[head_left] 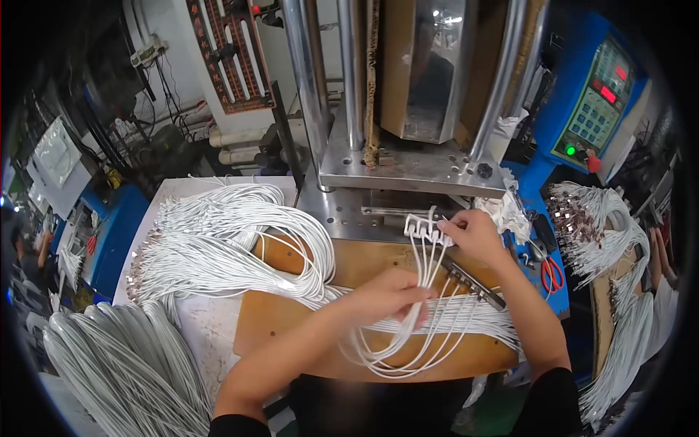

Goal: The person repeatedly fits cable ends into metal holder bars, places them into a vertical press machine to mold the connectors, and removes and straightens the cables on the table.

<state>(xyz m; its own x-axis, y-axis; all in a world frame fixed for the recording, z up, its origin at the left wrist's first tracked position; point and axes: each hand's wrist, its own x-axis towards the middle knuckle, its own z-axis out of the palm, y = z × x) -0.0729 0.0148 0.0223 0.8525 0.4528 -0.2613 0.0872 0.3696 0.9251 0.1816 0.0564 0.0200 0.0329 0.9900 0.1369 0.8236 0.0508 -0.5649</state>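
Observation:
My left hand [397, 293] is closed around a few thin white cables [422, 264], which loop down below it over the brown board. In a pinch of thumb and fingers, my right hand [475, 234] grips a white plastic piece [421, 227] at its right end. This piece is a row of joined white connectors, with the cables running down from it toward my left hand. Just below my right hand, a slotted dark metal bar [466, 279] lies slantwise across more white cables. The fingertips of my left hand are partly hidden by the cables.
Ahead stands a press with a steel plate [408, 175] and upright rods. A large bundle of white cables [218, 255] lies at left, with a thicker coil [124, 364] nearer me. At right are a blue control box [597, 95], red-handled pliers [552, 277] and hanging cables [615, 255].

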